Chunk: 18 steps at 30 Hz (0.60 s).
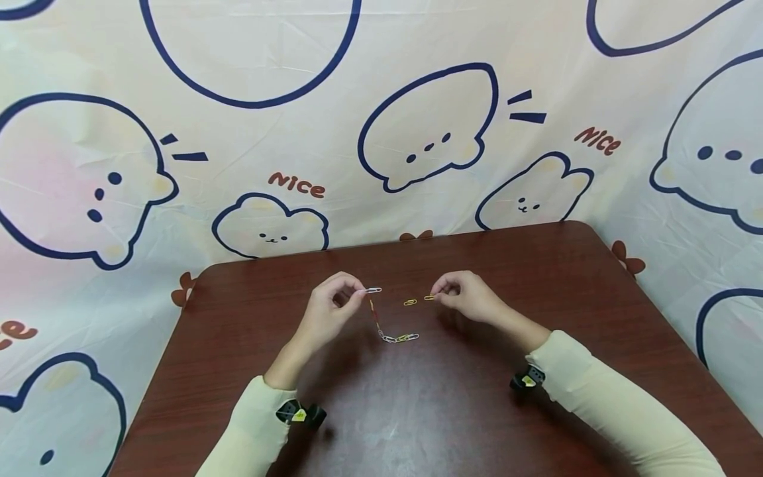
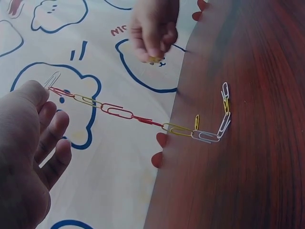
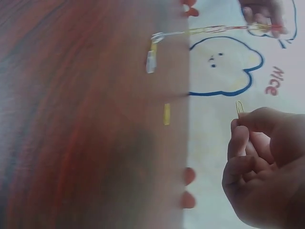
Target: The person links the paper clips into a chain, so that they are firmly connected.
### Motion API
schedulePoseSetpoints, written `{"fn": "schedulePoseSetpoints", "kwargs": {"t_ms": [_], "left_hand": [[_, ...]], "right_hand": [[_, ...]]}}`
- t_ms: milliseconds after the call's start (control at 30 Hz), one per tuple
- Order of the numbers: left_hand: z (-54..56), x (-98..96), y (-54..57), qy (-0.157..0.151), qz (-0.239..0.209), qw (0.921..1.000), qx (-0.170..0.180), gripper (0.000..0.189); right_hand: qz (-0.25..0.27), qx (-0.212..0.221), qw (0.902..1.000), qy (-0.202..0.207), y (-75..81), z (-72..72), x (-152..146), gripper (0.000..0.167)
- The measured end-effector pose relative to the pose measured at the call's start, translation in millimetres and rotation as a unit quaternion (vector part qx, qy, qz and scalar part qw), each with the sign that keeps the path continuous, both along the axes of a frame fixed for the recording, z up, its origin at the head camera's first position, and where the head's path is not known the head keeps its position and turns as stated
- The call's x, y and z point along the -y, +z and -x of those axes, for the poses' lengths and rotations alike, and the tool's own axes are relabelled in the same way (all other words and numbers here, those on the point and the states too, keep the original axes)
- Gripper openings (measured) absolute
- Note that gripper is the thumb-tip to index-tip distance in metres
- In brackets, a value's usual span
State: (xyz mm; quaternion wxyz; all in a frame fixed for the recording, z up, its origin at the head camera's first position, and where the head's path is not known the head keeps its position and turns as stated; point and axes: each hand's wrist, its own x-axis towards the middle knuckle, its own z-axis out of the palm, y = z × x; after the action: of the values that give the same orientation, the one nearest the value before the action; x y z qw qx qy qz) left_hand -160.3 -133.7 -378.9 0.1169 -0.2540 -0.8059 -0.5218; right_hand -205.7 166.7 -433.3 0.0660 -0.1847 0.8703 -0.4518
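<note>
A white paper clip (image 1: 373,290) is pinched between the thumb and forefinger of my left hand (image 1: 335,305). From it hangs a chain of linked red, yellow and white paper clips (image 2: 116,110); the chain's lower end lies bent on the table. My right hand (image 1: 467,296) pinches a yellow paper clip (image 3: 239,109) by one end, raised above the table and apart from the chain. Another yellow paper clip (image 1: 410,302) lies loose on the table between the hands.
The dark red-brown wooden table (image 1: 453,411) has rounded back corners. Behind and beside it hangs a pale cloth (image 1: 417,40) printed with cartoon outlines. Each wrist carries a small black camera, the left one (image 1: 301,413) and the right one (image 1: 527,379).
</note>
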Motion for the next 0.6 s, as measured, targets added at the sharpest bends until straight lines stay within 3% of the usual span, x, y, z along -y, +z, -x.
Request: {"fn": "schedulePoseSetpoints", "kwargs": {"t_ms": [300, 600], "left_hand": [[-1.0, -3.5, 1.9, -0.007, 0.002, 0.9999, 0.008, 0.005], [-0.1, -11.2, 2.0, -0.02, 0.006, 0.9998, 0.0, 0.002]], "right_hand": [[0.046, 0.017, 0.9987, -0.012, 34.0, -9.0, 5.7, 0.004], [0.079, -0.005, 0.9967, 0.021, 56.4, -17.0, 25.4, 0.004]]}}
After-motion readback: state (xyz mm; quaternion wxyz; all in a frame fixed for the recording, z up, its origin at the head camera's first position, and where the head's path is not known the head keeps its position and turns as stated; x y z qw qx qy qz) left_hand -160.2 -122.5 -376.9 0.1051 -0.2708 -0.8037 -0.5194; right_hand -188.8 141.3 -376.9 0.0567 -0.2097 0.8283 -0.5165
